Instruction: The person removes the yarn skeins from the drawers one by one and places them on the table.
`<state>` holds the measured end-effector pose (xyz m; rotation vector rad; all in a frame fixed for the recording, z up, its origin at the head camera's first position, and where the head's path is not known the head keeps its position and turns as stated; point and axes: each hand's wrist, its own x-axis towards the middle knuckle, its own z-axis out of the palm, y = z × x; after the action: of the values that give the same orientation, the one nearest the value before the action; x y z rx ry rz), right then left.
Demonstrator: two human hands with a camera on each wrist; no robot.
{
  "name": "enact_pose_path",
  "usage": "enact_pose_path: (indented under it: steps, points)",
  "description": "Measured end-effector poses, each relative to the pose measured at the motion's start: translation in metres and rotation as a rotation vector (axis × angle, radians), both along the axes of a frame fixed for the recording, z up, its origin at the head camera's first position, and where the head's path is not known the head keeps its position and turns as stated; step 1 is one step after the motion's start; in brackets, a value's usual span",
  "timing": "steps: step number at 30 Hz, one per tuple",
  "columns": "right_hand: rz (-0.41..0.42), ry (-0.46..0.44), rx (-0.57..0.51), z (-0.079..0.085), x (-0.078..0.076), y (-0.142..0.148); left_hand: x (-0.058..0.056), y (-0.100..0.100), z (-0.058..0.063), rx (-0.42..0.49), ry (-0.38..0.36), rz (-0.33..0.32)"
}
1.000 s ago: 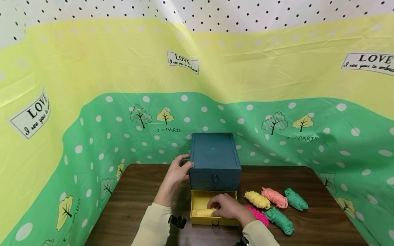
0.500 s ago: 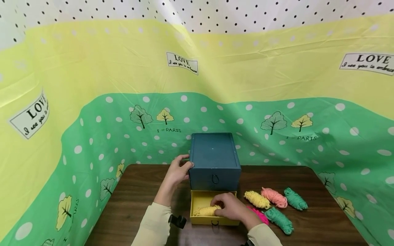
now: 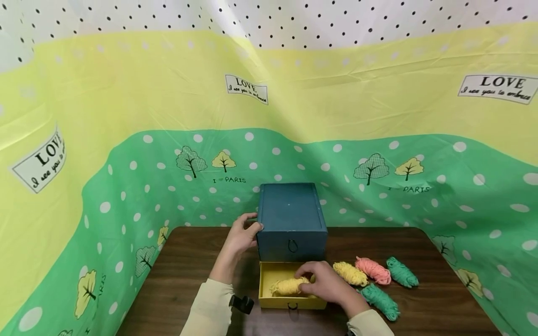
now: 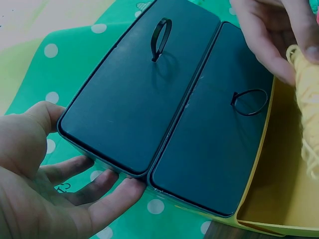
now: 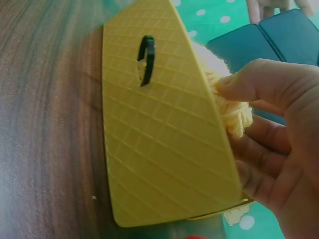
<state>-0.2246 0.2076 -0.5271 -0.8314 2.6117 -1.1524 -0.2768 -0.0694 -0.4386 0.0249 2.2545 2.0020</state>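
Observation:
A blue drawer box (image 3: 292, 207) stands at the table's back, its yellow bottom drawer (image 3: 273, 303) pulled out. My left hand (image 3: 243, 233) touches the box's left side, with the thumb at the front edge and the fingers spread along the side in the left wrist view. Over the drawer, my right hand (image 3: 327, 282) pinches the right end of a yellow yarn skein (image 3: 286, 286) between thumb and fingers. The skein (image 5: 234, 112) shows behind the drawer front in the right wrist view. Whether it touches the drawer floor cannot be told.
Right of the drawer lie more skeins: a yellow one (image 3: 350, 273), a coral one (image 3: 373, 270) and two green ones (image 3: 402, 272). Black loop handles (image 4: 160, 40) stick out from the drawer fronts. A patterned curtain (image 3: 420, 205) hangs behind the wooden table (image 3: 185, 280).
My right hand has drawn the yellow skein rightward and slightly upward from the drawer's front left. The bright pink skein is now hidden behind that hand. My left hand stays on the box.

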Motion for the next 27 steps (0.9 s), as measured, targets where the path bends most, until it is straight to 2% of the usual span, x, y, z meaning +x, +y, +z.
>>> enact_pose_path:
  steps: [9,16,21,27]
  points:
    - [-0.062,0.091,-0.018,0.013,0.010,0.012,-0.001,0.000,-0.002,0.005,-0.002,-0.003]
    - [-0.089,0.165,-0.082,0.020,0.014,0.028,-0.001,-0.001,-0.002,0.017,-0.002,-0.005]
    - [-0.134,0.194,-0.087,0.022,0.016,0.041,-0.001,-0.001,-0.002,0.014,0.001,-0.002]
    - [-0.221,0.189,-0.080,0.022,0.021,0.059,-0.001,0.000,-0.003,0.011,0.005,-0.002]
